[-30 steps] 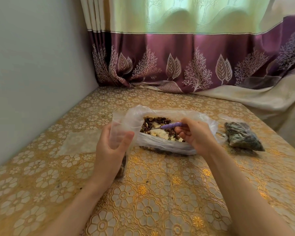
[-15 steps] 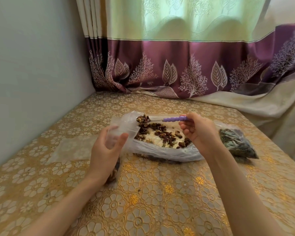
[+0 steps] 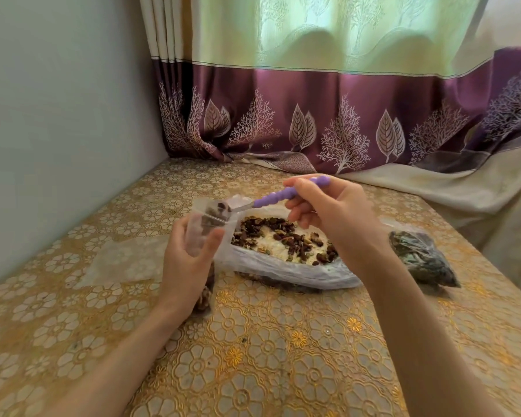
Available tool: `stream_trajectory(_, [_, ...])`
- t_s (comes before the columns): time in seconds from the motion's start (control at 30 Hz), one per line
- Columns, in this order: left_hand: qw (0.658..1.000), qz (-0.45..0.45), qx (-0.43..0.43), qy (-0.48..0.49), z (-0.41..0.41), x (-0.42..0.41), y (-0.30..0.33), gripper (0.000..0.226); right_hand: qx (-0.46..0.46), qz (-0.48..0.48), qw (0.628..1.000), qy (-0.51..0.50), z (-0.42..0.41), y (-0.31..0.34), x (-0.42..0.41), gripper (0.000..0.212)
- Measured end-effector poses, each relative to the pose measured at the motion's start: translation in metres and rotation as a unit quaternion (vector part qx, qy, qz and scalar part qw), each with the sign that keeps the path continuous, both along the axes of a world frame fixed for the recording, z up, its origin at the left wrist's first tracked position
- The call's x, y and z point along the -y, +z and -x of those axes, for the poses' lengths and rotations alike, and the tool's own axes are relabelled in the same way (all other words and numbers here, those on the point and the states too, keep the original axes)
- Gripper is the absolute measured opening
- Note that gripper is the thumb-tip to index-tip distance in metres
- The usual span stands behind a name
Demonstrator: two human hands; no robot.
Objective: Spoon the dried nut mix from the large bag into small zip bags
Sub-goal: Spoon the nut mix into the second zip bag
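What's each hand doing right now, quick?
Left hand: holds the small zip bag upright, mouth open.
Right hand: grips the spoon, its loaded bowl at the bag's mouth.

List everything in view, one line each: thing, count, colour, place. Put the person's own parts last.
large bag: one, clear plastic, mid-table, lying open.
nut mix: one heap, brown and cream, inside the large bag.
small zip bag: one, clear, held upright left of the large bag, some mix at its bottom.
spoon: one, purple beaded handle with metal bowl, loaded, at the small zip bag's mouth.
filled bag: one, clear with dark contents, table right.
tablecloth: one, gold floral, covering the table.
curtain: one, green above and purple below, behind the table.
wall: one, pale grey, left.
left hand: holds the small zip bag.
right hand: pinches the spoon handle.
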State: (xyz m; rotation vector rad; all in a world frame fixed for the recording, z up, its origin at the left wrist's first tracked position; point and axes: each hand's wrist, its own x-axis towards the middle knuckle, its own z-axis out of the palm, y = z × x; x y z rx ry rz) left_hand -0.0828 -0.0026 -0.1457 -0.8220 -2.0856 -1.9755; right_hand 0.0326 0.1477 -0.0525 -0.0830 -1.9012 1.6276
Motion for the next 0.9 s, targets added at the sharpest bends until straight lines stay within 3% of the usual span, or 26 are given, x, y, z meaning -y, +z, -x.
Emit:
stream_trajectory(0.17, [1.0, -0.009, 0.006, 0.005, -0.004, 0.005, 0.004, 0.099, 0.014, -0.027, 0.999, 0.01, 0.003, -0.001, 0.004, 0.019])
stream_trajectory(0.33, [1.0, -0.012, 0.015, -0.003, -0.007, 0.005, 0.006, 0.067, -0.021, 0.029, 0.999, 0.001, 0.002, -0.004, -0.001, 0.016])
stream_trajectory(0.5, [0.999, 0.017, 0.031, -0.003, -0.002, 0.008, 0.0, 0.098, -0.035, 0.094, 0.989, -0.111, -0.002, -0.01, -0.02, 0.028])
stream_trajectory(0.6, [0.997, 0.036, 0.063, -0.005, -0.001, 0.01, -0.003, 0.115, 0.001, -0.009, 0.966, -0.258, -0.004, -0.021, -0.037, 0.035])
stream_trajectory(0.7, [0.996, 0.028, 0.078, -0.01, -0.003, 0.011, -0.001, 0.114, 0.027, -0.082, 0.939, -0.334, -0.004, -0.03, -0.049, 0.039])
stream_trajectory(0.9, [0.996, 0.017, 0.087, -0.016, -0.007, 0.01, 0.002, 0.104, 0.071, 0.0, 0.945, -0.32, 0.002, -0.049, -0.06, 0.04])
